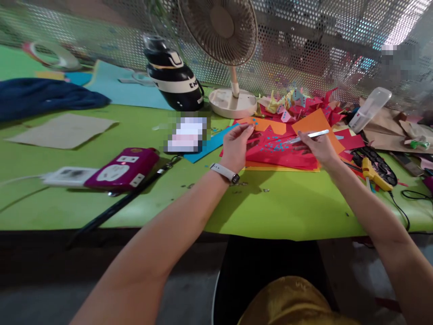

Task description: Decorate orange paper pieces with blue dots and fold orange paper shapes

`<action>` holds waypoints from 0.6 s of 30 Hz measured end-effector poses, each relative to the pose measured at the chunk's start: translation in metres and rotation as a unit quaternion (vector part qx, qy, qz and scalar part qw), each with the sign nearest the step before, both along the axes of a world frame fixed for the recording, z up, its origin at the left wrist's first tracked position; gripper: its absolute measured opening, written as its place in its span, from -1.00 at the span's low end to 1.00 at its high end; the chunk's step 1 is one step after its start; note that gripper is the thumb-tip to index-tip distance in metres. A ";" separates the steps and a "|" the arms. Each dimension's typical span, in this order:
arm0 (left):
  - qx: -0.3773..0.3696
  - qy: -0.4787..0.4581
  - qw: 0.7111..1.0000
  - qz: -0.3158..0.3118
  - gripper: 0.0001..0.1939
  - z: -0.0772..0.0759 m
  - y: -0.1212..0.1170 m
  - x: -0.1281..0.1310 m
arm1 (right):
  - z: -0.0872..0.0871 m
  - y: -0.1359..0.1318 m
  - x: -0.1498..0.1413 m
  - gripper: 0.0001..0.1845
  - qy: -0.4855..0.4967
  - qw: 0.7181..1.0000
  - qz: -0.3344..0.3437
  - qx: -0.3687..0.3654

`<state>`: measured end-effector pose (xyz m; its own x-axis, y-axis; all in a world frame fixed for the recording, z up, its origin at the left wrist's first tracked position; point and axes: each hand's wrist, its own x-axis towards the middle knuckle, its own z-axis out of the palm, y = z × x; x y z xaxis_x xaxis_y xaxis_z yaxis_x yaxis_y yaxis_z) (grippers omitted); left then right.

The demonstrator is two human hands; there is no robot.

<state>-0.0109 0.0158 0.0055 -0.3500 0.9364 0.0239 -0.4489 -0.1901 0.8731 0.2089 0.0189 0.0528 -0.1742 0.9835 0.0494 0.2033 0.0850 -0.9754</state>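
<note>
Head view: left hand (236,143) pinches orange paper piece (270,126), likely to hold it steady. Right hand (320,146) grips tweezers (316,134), tip near blue dots (278,146) on red paper (287,160), probably because dots are tiny.

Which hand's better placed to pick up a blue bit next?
Likely the right hand: its slim pale tool points toward the blue bits, while the left hand seems to hold an orange strip.

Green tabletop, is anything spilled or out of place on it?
Small dark flecks lie loose in front of the red paper, apart from the blue dots on it; they look like stray scraps.
</note>
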 end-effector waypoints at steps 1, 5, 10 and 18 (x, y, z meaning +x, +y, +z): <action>-0.002 -0.009 1.000 0.005 -0.92 -0.001 0.000 0.000 | -0.005 0.004 -0.004 -0.63 0.013 1.000 -0.014 -0.012; -0.001 -0.032 0.999 0.000 -0.88 -0.004 0.001 -0.001 | -0.027 0.015 -0.016 -0.64 0.025 0.999 -0.039 -0.017; 0.001 -0.012 1.000 -0.014 -0.82 -0.008 0.002 -0.001 | -0.050 0.024 -0.015 -0.62 -0.004 0.997 -0.043 0.069; -0.008 0.024 1.000 -0.011 -0.83 -0.009 0.000 -0.001 | -0.053 0.020 -0.009 -0.67 -0.073 0.982 -0.053 0.168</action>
<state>-0.0122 0.0158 -0.0036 -0.3275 0.9445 0.0242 -0.4107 -0.1654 0.8967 0.1995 0.0385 -0.0004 -0.1009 0.9286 0.3570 0.3639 0.3684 -0.8555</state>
